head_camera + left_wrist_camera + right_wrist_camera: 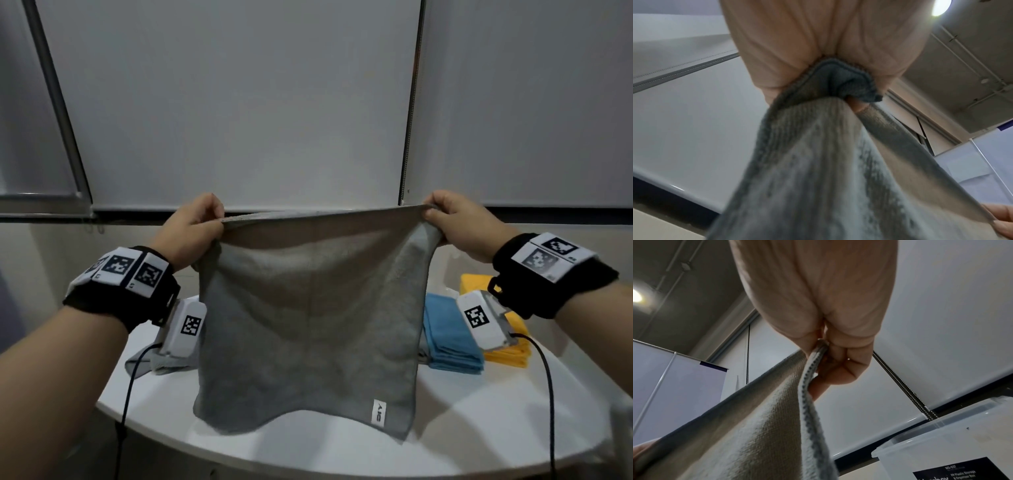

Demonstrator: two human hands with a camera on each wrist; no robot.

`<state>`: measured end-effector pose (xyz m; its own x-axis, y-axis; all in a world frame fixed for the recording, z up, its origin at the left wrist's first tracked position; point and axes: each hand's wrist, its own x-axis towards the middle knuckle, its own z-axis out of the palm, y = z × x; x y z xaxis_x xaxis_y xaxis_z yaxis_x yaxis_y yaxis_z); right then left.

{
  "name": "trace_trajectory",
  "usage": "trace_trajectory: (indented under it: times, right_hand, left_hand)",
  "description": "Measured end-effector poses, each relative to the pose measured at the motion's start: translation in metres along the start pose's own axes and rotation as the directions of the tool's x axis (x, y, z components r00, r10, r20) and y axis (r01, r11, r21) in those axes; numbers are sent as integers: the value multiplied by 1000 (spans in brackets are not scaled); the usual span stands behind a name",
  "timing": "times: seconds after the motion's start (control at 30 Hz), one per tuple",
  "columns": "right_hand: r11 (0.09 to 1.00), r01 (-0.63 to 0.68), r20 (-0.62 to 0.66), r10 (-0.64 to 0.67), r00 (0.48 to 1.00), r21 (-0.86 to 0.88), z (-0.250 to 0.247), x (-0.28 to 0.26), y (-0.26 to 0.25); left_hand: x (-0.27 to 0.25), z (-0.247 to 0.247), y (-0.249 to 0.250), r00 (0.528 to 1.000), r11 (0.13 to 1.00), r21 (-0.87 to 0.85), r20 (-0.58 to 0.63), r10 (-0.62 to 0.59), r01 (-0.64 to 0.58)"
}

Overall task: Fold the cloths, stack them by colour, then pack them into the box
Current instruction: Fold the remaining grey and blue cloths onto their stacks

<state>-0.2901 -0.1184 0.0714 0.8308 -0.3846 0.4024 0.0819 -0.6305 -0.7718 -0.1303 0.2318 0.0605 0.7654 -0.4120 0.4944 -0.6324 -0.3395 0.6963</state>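
Note:
A grey cloth [308, 325] hangs spread in the air above the white table [342, 448], a small white label near its lower right corner. My left hand [197, 226] pinches its top left corner, and my right hand [452, 219] pinches its top right corner. The left wrist view shows the grey cloth [818, 162] bunched under my left hand [818, 48]. In the right wrist view the cloth's hem [809, 378] runs out from between the fingers of my right hand [828, 321]. A clear plastic box [951, 443] with a black label stands at the lower right there.
Behind the held cloth, a folded blue stack [452, 335] and a folded yellow stack [507, 342] lie on the table's right side. More grey cloth [154, 363] lies at the left. Closed white blinds [239, 102] stand behind the table.

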Motion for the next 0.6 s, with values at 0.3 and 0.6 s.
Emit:
trace_trajectory:
  times: [0.3, 0.6]
  right_hand:
    - [1000, -8, 91, 7, 996, 16, -13, -19, 1]
    - [909, 23, 185, -110, 977, 417, -28, -18, -22]
  left_hand:
    - [-7, -31, -9, 996, 997, -18, 44, 79, -78]
    - [-3, -73, 7, 996, 820, -569, 92, -14, 64]
